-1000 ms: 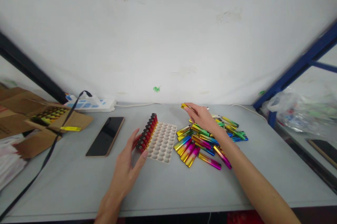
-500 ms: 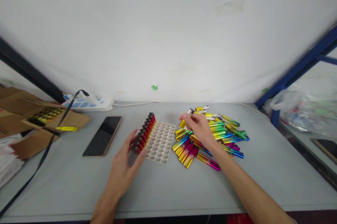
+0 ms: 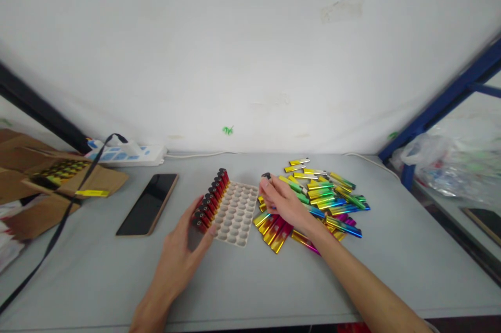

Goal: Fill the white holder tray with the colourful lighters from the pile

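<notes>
A pale tray (image 3: pixel 236 213) with rows of round hollows lies on the grey table. Several red lighters (image 3: pixel 212 201) with black tops stand upright along its left side. My left hand (image 3: pixel 188 241) is curved round the near left corner of the tray, thumb and fingers apart, touching the tray and the nearest lighters. My right hand (image 3: pixel 282 198) is closed on a lighter (image 3: pixel 266 176); only its dark top shows above the fingers, just right of the tray. Under and beyond this hand spreads a pile of shiny multicoloured lighters (image 3: pixel 321 193).
A black phone (image 3: pixel 148 205) lies left of the tray. Behind it is a white power strip (image 3: pixel 156 154). An open cardboard box (image 3: pixel 113 179) and a dark strap (image 3: pixel 64 221) are at the far left. Plastic bags (image 3: pixel 450 161) lie beyond the blue frame (image 3: pixel 442 98) at right.
My right hand has moved left from over the pile towards the tray, and the lighter in it now shows its dark top upward. My left hand has stayed at the tray.
</notes>
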Action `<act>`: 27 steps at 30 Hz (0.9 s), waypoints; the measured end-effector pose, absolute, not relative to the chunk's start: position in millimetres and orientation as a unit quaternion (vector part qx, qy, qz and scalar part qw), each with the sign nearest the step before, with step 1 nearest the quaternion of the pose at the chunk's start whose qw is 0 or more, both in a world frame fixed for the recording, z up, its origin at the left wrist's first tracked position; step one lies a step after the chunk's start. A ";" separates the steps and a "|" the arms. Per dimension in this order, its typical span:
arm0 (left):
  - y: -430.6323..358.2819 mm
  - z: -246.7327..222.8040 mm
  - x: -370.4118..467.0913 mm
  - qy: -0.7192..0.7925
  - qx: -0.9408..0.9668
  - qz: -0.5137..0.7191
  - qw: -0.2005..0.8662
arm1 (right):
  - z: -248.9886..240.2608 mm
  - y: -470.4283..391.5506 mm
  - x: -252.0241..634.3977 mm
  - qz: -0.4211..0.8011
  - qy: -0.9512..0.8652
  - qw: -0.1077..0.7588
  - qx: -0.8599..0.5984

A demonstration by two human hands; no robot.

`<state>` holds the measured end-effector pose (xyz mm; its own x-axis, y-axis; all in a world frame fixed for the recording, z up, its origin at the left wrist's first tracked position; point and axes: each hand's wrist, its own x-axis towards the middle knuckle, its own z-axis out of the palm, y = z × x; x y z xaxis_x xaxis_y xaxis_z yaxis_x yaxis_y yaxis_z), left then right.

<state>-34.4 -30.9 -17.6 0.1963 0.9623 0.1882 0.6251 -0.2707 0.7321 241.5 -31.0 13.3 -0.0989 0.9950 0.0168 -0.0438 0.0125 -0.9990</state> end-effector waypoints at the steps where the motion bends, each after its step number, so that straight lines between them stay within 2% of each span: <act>1: -31.1 -17.4 -34.3 0.545 0.729 0.323 0.259 | 12.9 -30.4 240.9 0.527 -0.515 0.490 -0.466; 9: -32.2 -15.3 -34.7 0.540 0.741 0.308 0.254 | -2.9 -20.2 231.2 0.489 -0.413 0.539 -0.548; 15: -31.8 -18.7 -35.5 0.533 0.745 0.313 0.252 | -6.3 -20.3 229.1 0.486 -0.409 0.539 -0.554; 22: -31.2 -21.3 -34.1 0.536 0.745 0.302 0.257 | 7.6 -21.2 234.2 0.485 -0.477 0.510 -0.527; 27: -31.6 -20.3 -32.9 0.530 0.743 0.307 0.269 | 19.1 -13.3 237.1 0.416 -0.577 0.486 -0.507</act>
<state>-32.9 -31.6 -20.3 0.2482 0.9535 0.1708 0.6223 -0.2921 0.7262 237.1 -13.3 19.1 -0.0123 0.9902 0.1392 0.1805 0.1391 -0.9737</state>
